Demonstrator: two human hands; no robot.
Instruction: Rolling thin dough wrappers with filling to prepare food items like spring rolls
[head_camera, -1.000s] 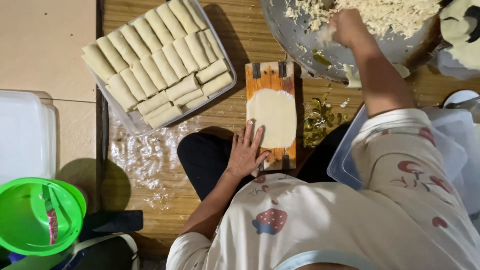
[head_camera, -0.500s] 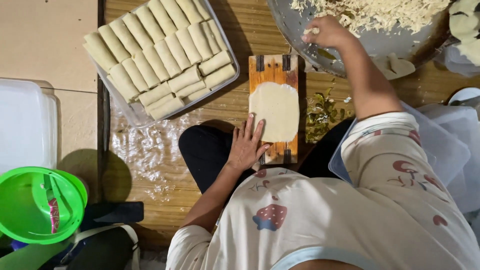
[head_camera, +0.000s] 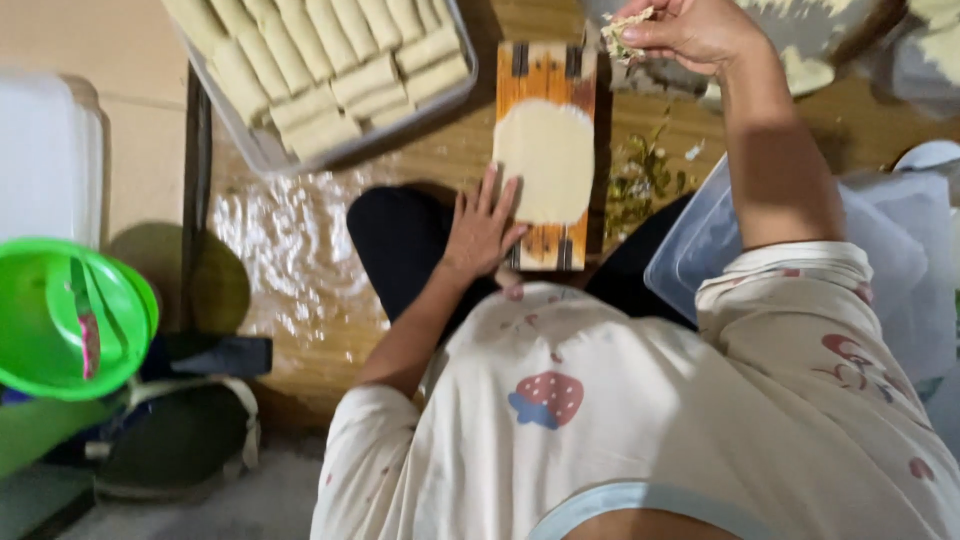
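A pale round wrapper (head_camera: 545, 160) lies flat on a small wooden board (head_camera: 541, 72) in front of me. My left hand (head_camera: 482, 228) rests with spread fingers on the wrapper's near left edge, holding it down. My right hand (head_camera: 690, 32) is raised above the board's far right corner, its fingers pinched on a clump of shredded filling (head_camera: 622, 32). Behind that hand sits a large metal bowl (head_camera: 800, 40), mostly cut off by the top of the frame.
A metal tray (head_camera: 300, 150) packed with several rolled wrappers stands at the far left. A clear plastic container (head_camera: 700, 250) sits by my right arm. A green bowl (head_camera: 60, 320) and a white box (head_camera: 45, 150) lie at the left. Crumpled plastic film (head_camera: 290, 250) covers the mat.
My right hand has left the metal bowl with a pinch of filling and moved toward the board. My left hand has stayed on the wrapper. The camera has shifted closer.
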